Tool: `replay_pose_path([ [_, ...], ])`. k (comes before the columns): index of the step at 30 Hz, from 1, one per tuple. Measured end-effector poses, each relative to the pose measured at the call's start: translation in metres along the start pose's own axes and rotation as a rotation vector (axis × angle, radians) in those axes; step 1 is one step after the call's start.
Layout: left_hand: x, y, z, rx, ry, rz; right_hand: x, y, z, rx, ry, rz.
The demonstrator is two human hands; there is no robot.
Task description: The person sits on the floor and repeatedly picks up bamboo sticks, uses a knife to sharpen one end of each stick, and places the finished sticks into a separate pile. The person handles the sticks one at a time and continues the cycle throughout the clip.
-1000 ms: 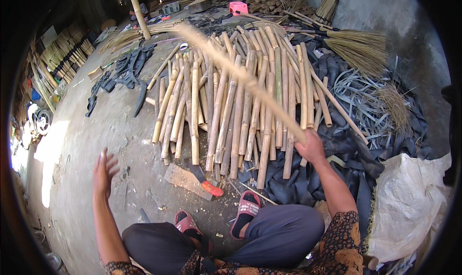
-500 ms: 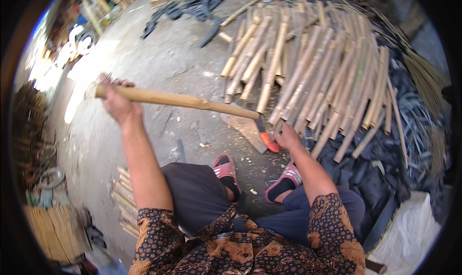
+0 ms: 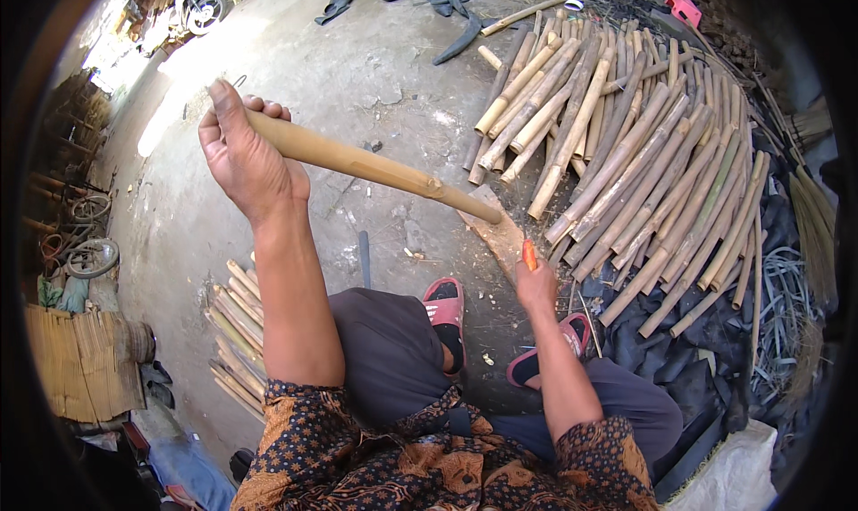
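My left hand (image 3: 252, 158), raised at the left, is closed round the upper end of a bamboo pole (image 3: 357, 165). The pole slants down to the right, its lower end over a wooden board (image 3: 509, 241) on the floor. Beside the board, my right hand (image 3: 537, 287) is wrapped round the orange handle of a knife (image 3: 529, 253). Its blade is hard to make out now; the earlier frame shows it dark and broad.
A large pile of cut bamboo poles (image 3: 643, 189) covers the right side. Fewer sticks (image 3: 237, 337) lie by my left knee. Dark strips (image 3: 456, 28) are at the back, blue-grey strapping (image 3: 786, 305) at far right, and a white sack (image 3: 728, 475) at lower right.
My right hand has taken hold of the knife, which lay on the board, by its handle. My left hand keeps the pole, now tilted more steeply. The whole view has shifted.
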State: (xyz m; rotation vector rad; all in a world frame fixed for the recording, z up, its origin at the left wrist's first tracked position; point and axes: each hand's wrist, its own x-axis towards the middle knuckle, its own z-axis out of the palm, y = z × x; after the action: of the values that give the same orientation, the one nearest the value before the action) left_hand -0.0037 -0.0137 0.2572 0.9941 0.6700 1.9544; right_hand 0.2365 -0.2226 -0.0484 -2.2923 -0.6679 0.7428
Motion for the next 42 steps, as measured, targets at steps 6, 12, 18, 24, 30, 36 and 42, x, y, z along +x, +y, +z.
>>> replay_pose_path([
  [6, -0.030, 0.009, 0.020, 0.003, -0.157, 0.003, -0.067, -0.069, -0.022, 0.287, 0.052, -0.304],
  [12, -0.054, 0.018, 0.027, -0.031, -0.267, -0.010, -0.116, -0.126, -0.063, 0.429, 0.070, -0.615],
  [18, -0.075, 0.024, 0.040, 0.027, -0.256, 0.059, -0.113, -0.129, -0.040, 0.150, -0.017, -0.518],
  [24, -0.075, 0.021, 0.041, 0.048, -0.337, 0.095, -0.125, -0.128, -0.064, 0.301, -0.015, -0.582],
  [30, -0.076, 0.020, 0.043, 0.042, -0.332, 0.080, -0.084, -0.088, -0.020, 0.178, 0.019, -0.542],
  [36, -0.072, 0.023, 0.035, 0.040, -0.294, 0.048, -0.083, -0.054, -0.021, 0.258, -0.128, -0.219],
  [42, -0.069, 0.018, 0.040, 0.055, -0.292, 0.074, -0.100, -0.107, -0.030, 0.481, 0.002, -0.501],
])
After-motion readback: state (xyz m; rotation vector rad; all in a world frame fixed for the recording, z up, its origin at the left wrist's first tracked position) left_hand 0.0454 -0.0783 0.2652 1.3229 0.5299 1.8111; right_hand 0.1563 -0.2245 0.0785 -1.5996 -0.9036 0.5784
